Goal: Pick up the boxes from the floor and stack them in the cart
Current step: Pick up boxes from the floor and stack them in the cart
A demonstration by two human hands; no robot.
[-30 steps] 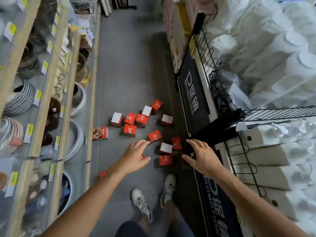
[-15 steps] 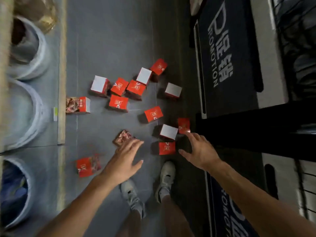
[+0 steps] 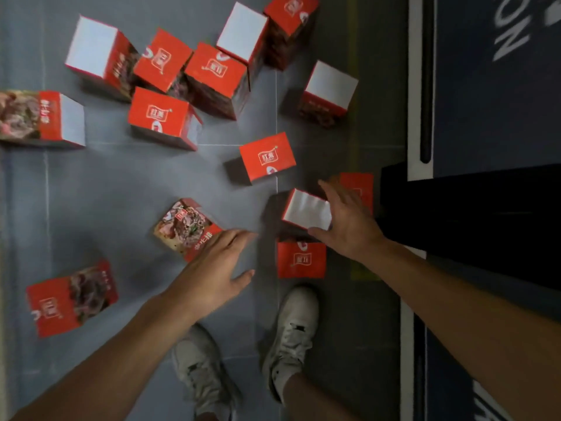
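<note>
1. Red cartons lie scattered over the grey floor (image 3: 91, 183), most of them from 10 to 1 o'clock of the person's shoes (image 3: 291, 332)
2. Right hand (image 3: 349, 226) hovers over the white-topped box (image 3: 306, 211), fingers spread and holding nothing, thumb at the box's near edge; actual contact cannot be told
3. Left hand (image 3: 212, 268) is also spread and empty, its fingertips just beside the picture-face box (image 3: 185, 226), which lies flat toward its 11 o'clock
4. White-topped box is nearer the right hand; its long side runs roughly 10 to 4 o'clock, so the grasp likely spans the short way
5. No cart basket shows here; only a dark frame (image 3: 470, 223) at 3 o'clock
</note>
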